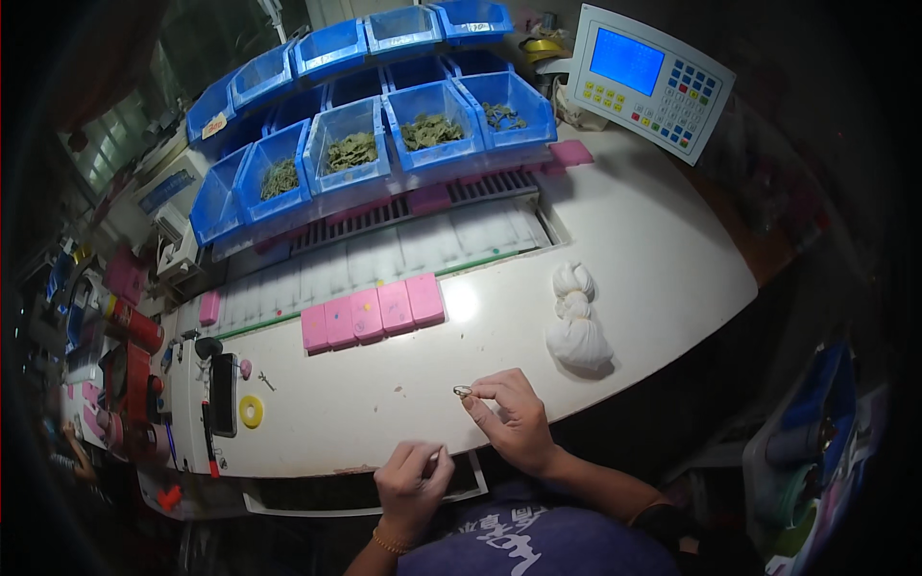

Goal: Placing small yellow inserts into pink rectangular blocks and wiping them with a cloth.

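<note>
While R hand (pixel 514 417) pinches ring (pixel 462 391), best keep grip light, steady; L hand (pixel 413 480), lower left, curled, contents unclear.

- Table (pixel 663 240) brightly lit; 1 glare spot (pixel 463 302) right of the blocks (pixel 369 315)
- Screen (pixel 626 61) glows blue, far right
- Dim surroundings, black corners
- Fisheye distortion bends outer edges
- Left hand (pixel 414 482) slightly blurred
</note>
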Demonstrator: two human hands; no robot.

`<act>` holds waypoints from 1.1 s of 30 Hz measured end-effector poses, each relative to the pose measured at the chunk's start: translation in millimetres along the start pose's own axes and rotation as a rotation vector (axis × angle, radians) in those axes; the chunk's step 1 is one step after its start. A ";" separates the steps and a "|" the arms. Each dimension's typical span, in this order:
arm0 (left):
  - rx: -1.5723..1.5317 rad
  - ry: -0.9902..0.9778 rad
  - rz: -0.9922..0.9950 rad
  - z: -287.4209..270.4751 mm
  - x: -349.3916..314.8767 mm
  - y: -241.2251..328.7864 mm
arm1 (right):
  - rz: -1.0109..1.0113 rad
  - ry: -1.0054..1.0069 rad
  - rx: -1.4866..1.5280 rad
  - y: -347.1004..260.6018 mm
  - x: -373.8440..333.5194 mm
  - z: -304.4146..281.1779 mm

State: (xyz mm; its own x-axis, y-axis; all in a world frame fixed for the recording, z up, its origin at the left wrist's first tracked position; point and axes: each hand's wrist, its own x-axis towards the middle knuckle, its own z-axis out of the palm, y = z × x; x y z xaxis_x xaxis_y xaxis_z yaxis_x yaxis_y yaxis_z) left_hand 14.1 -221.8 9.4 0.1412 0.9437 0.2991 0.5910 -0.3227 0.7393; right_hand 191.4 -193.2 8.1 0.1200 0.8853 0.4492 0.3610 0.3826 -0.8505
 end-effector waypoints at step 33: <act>-0.274 -0.439 -0.272 -44.7 -33.9 -78.8 | -0.084 -0.575 -0.517 39.4 160.3 -1.6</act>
State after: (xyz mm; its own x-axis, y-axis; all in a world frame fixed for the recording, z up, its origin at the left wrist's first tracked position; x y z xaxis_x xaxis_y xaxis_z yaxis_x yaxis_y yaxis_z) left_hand -72.7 -231.6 -31.9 0.3640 0.9179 -0.1579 0.4333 -0.0168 0.9011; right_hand 226.4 -36.6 47.1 -0.3740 0.9109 0.1740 0.7501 0.4075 -0.5209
